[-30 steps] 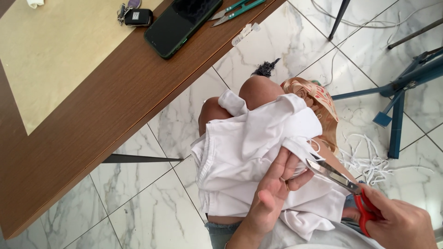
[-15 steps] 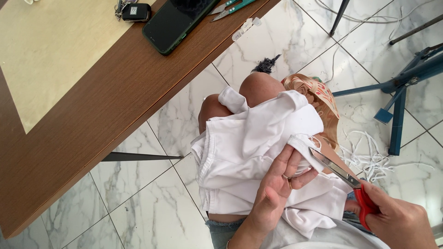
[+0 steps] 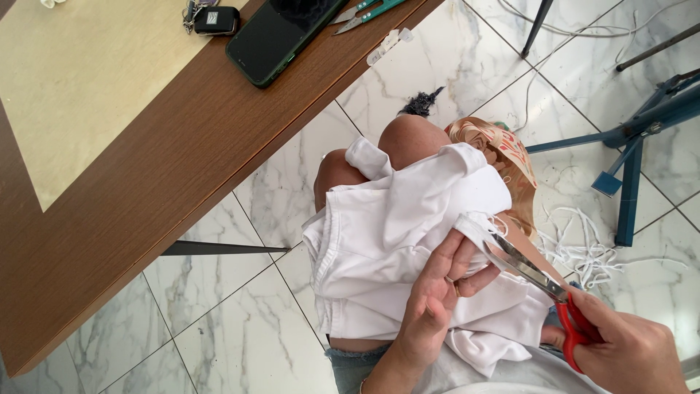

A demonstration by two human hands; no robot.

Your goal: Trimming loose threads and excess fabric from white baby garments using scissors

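A white garment [image 3: 394, 233] lies over my knees. My left hand [image 3: 430, 306] presses on it and pinches a fold at its right edge. My right hand [image 3: 631, 354] grips red-handled scissors [image 3: 539, 281], whose blades are open around a narrow white strip of the fabric by my left fingers. A patterned orange cloth [image 3: 496, 142] shows under the garment at the far side.
A brown wooden table [image 3: 146, 175] fills the left side, with a dark phone [image 3: 281, 33], a key fob [image 3: 215, 18] and small green snips [image 3: 364, 11] on it. White fabric strips [image 3: 594, 252] lie on the marble floor beside a blue metal stand [image 3: 634, 146].
The scissors have moved up and left along the garment's edge, and their blades now sit around the white strip. My left fingers shifted slightly on the fold.
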